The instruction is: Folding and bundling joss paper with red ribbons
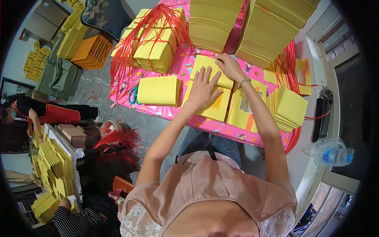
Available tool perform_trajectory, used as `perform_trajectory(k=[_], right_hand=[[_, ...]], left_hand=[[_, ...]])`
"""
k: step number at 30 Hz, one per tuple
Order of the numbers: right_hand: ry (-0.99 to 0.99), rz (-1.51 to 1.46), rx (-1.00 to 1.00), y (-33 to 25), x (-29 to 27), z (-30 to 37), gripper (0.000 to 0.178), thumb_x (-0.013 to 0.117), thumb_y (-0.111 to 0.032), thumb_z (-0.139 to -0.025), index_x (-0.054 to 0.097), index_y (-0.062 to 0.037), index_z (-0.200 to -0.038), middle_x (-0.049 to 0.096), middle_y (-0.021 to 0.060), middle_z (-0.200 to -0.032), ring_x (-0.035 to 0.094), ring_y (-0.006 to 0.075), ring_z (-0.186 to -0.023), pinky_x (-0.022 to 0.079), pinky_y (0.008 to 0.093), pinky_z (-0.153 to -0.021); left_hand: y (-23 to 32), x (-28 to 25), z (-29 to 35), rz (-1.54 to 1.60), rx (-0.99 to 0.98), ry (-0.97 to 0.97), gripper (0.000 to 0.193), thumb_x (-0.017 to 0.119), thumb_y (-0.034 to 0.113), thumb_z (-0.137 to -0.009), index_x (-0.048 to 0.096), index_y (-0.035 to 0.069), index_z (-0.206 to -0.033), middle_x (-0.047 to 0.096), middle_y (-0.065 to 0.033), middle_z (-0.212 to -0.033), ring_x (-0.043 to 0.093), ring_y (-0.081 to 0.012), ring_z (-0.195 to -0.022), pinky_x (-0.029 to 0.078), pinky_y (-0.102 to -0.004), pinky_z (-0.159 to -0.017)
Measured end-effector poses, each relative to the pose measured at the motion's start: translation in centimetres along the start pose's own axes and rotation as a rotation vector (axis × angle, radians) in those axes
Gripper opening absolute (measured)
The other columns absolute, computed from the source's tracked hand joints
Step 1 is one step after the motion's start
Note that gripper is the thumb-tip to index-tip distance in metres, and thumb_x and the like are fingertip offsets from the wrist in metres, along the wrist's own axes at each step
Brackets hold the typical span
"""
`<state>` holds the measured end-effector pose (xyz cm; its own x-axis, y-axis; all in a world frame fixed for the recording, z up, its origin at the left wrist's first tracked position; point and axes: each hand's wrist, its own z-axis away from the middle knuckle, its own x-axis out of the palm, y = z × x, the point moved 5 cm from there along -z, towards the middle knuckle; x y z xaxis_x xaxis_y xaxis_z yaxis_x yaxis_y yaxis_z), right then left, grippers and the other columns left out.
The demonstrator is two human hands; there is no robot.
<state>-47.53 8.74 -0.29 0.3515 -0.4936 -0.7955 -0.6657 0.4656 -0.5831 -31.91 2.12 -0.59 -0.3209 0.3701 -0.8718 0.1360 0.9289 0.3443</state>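
Note:
My left hand [203, 91] lies flat with fingers spread on a yellow paper sheet [200, 65], pressing where its folded edge meets the printed yellow paper [211, 112] below. My right hand [230, 68] is at the sheet's far right corner, fingers bent and closed; what they pinch is hidden. A thin red strip [201, 54] runs along the far edge toward those fingers. Right of the papers under my hands lies another yellow stack [241, 114] with a shiny patch and an orange mark. On my left rests a folded yellow bundle [158, 91], beside teal-handled scissors [133, 94].
A pink patterned tablecloth [169, 112] covers the table. Tall yellow paper stacks [215, 23] stand at the back. Red strips [166, 19] drape over tied bundles. Fanned yellow papers [290, 108] sit at right, near a plastic bottle [335, 157]. Other people work at far left.

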Motion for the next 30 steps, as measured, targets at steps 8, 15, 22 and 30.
perform_trajectory(k=[8, 15, 22, 30], right_hand=[[0.007, 0.033, -0.005, 0.0, 0.1, 0.2, 0.027, 0.054, -0.023, -0.091, 0.064, -0.003, -0.107, 0.061, 0.0167, -0.105, 0.058, 0.0348, -0.1, 0.046, 0.0447, -0.086], [0.271, 0.189, -0.198, -3.4, -1.5, 4.4, 0.033, 0.054, -0.016, -0.091, 0.057, -0.0012, -0.12, 0.059, 0.016, -0.119, 0.051, 0.0343, -0.117, 0.038, 0.0453, -0.1], [-0.041, 0.369, -0.172, -4.8, 0.0, 12.4, 0.056, 0.05, -0.026, -0.094, 0.033, -0.0027, -0.143, 0.034, 0.014, -0.148, 0.023, 0.0319, -0.141, 0.016, 0.055, -0.113], [-0.068, 0.433, -0.212, -5.5, -0.3, 13.3, 0.068, 0.051, -0.04, -0.093, 0.028, -0.0068, -0.147, 0.026, 0.0086, -0.154, 0.015, 0.0289, -0.144, 0.009, 0.0548, -0.115]], left_hand=[[0.0, 0.3, 0.1, -0.018, 0.006, -0.011, 0.063, 0.049, 0.047, -0.092, 0.036, 0.015, -0.145, 0.03, -0.0269, -0.146, 0.023, -0.0479, -0.136, 0.019, -0.0558, -0.111], [-0.3, 1.0, 0.2, -0.021, 0.004, -0.028, 0.059, 0.047, 0.041, -0.093, 0.037, 0.014, -0.144, 0.027, -0.027, -0.148, 0.019, -0.0481, -0.138, 0.017, -0.0556, -0.112], [-0.5, 1.1, 0.3, -0.046, 0.008, -0.004, 0.059, 0.046, 0.025, -0.087, 0.037, 0.014, -0.144, 0.028, -0.0271, -0.147, 0.021, -0.0478, -0.137, 0.018, -0.0551, -0.113], [-0.2, 1.1, 0.4, -0.055, 0.008, -0.008, 0.06, 0.046, 0.024, -0.086, 0.037, 0.013, -0.144, 0.029, -0.027, -0.147, 0.021, -0.0478, -0.137, 0.018, -0.0548, -0.113]])
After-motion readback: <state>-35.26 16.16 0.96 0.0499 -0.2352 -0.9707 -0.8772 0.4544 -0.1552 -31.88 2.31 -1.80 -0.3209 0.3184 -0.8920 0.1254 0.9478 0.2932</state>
